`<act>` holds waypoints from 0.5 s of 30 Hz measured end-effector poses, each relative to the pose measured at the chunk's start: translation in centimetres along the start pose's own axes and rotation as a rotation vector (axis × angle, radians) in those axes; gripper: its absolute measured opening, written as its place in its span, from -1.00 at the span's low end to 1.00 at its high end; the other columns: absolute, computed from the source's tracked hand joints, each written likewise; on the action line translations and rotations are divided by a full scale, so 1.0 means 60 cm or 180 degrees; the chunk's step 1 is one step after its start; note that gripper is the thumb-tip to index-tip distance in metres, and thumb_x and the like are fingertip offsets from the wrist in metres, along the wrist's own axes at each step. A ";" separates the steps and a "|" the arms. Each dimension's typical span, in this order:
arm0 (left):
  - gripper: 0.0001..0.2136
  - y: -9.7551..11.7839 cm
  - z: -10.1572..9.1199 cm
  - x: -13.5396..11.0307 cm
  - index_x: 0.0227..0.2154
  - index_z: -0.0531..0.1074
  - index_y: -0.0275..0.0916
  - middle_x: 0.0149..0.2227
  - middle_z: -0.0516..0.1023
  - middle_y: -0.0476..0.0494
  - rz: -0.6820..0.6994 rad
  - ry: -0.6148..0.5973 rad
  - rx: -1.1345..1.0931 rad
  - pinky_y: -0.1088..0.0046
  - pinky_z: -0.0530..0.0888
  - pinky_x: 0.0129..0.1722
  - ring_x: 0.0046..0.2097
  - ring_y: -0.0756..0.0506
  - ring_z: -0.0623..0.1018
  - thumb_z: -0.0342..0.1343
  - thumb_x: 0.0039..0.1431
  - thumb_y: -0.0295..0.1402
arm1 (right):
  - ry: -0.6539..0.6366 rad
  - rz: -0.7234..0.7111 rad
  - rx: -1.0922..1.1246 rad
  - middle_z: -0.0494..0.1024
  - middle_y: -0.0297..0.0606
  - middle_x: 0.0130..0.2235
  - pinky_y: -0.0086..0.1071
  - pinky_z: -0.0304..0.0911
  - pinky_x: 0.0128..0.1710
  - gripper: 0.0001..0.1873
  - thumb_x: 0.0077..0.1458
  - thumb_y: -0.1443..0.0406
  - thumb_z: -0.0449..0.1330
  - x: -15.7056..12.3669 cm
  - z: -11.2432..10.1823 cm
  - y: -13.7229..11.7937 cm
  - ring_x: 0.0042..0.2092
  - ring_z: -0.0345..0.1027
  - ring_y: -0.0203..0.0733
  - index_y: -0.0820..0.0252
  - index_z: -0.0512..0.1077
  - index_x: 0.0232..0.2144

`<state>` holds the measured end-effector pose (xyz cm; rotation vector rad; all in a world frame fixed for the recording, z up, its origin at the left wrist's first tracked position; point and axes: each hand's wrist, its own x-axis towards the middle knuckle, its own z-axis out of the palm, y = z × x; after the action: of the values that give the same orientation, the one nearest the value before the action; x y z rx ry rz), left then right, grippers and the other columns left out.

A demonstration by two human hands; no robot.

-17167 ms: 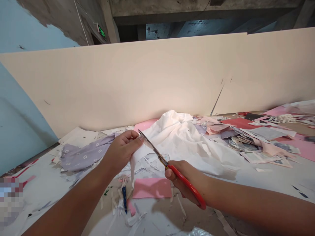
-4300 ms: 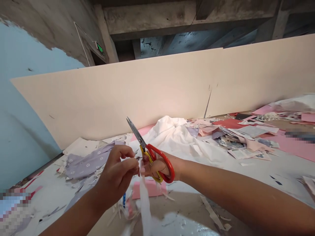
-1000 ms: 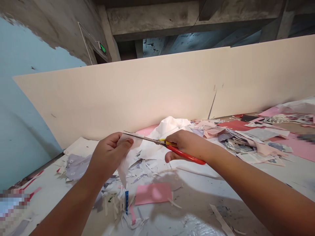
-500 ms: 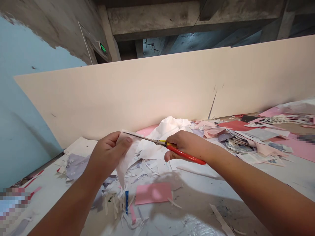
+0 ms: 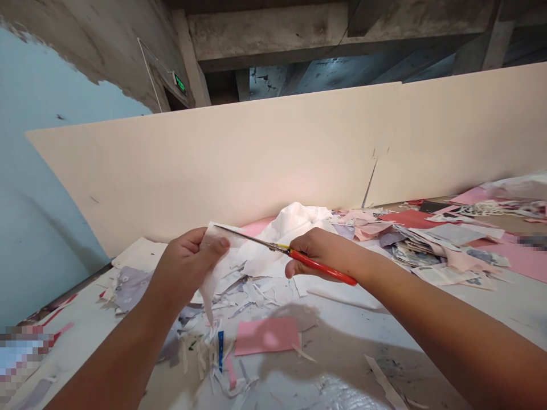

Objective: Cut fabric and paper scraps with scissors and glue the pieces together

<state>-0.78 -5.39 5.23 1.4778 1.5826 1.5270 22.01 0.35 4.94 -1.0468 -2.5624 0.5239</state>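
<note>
Between thumb and fingers, my left hand (image 5: pixel 188 259) pinches a thin white sheet of paper (image 5: pixel 217 250) that hangs down to a point. My right hand (image 5: pixel 320 253) is wrapped round the red and yellow handles of a pair of scissors (image 5: pixel 273 246). Their blades point left and lie across the upper part of the sheet, close above my left thumb. The blades look nearly closed. Below the hands a pink paper rectangle (image 5: pixel 268 336) lies flat on the table, beside a small blue strip (image 5: pixel 221 350).
Paper offcuts (image 5: pixel 252 293) litter the white tabletop (image 5: pixel 337 364). Crumpled white paper (image 5: pixel 297 219) sits behind the scissors. A pile of cut papers (image 5: pixel 427 245) lies at right, near pink sheets (image 5: pixel 525 256). A cream board (image 5: pixel 265 154) stands upright along the back.
The scissor handles have drawn closer together, and the blades with them. The sheet's top edge now shows a little above the blades. Both hands stay in nearly the same place.
</note>
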 end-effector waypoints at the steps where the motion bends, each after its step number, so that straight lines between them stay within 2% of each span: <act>1: -0.69 0.001 0.000 -0.001 -0.59 0.39 -0.27 -0.73 0.26 0.06 -0.0024 -0.0018 -0.0095 0.59 0.18 -0.71 -0.67 0.07 0.22 0.21 -0.26 -0.10 | -0.0006 0.0019 0.0030 0.42 -0.30 -0.49 -0.42 0.03 -0.55 -0.60 -0.07 -0.04 0.06 0.000 0.000 -0.001 -0.49 0.21 -0.25 0.15 0.36 -0.56; 7: -0.71 0.001 -0.007 0.001 -0.56 0.41 -0.27 -0.68 0.36 0.03 -0.0102 -0.0254 -0.0428 0.59 0.24 -0.69 -0.64 0.07 0.29 0.24 -0.24 -0.14 | -0.0086 0.0013 0.0286 0.35 -0.35 -0.53 -0.45 -0.01 -0.57 -0.58 -0.09 -0.06 0.08 -0.007 0.000 0.001 -0.52 0.13 -0.32 0.19 0.29 -0.56; 15: -0.73 -0.014 -0.018 0.010 -0.51 0.42 -0.26 -0.67 0.37 0.04 -0.0092 -0.0374 -0.0347 0.56 0.27 -0.66 -0.62 0.04 0.32 0.23 -0.20 -0.15 | -0.0432 -0.0575 0.0011 0.04 -0.44 -0.59 -0.47 -0.18 -0.59 -0.54 0.05 -0.04 -0.05 -0.009 0.010 0.001 -0.56 -0.11 -0.40 0.19 0.03 -0.60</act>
<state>-2.18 -5.11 4.91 1.4505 1.4246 1.4587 22.15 -0.15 4.28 -0.7924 -2.7387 0.5683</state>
